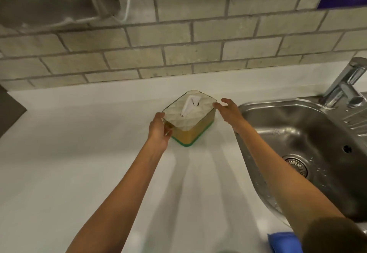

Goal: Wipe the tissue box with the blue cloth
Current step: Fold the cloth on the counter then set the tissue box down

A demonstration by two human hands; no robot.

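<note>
the tissue box (189, 117) sat on the white counter (79, 163) toward its back edge, just left of the sink (297, 143), a white tissue (188, 105) poking from its top. our left hand (158, 131) held the box's left corner, fingers wrapped on its side. our right hand (228, 111) was spread wide, fingertips (216, 105) at the box's right corner, holding nothing. the blue cloth (284, 241) lay at the counter's near edge, beside the sink's front corner, well apart from the box. a faucet (345, 81) rose at the sink's back edge.

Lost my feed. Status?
Left hand grips tissue box; right hand open beside it. Blue cloth unused, near edge. Nothing blocking.
</note>
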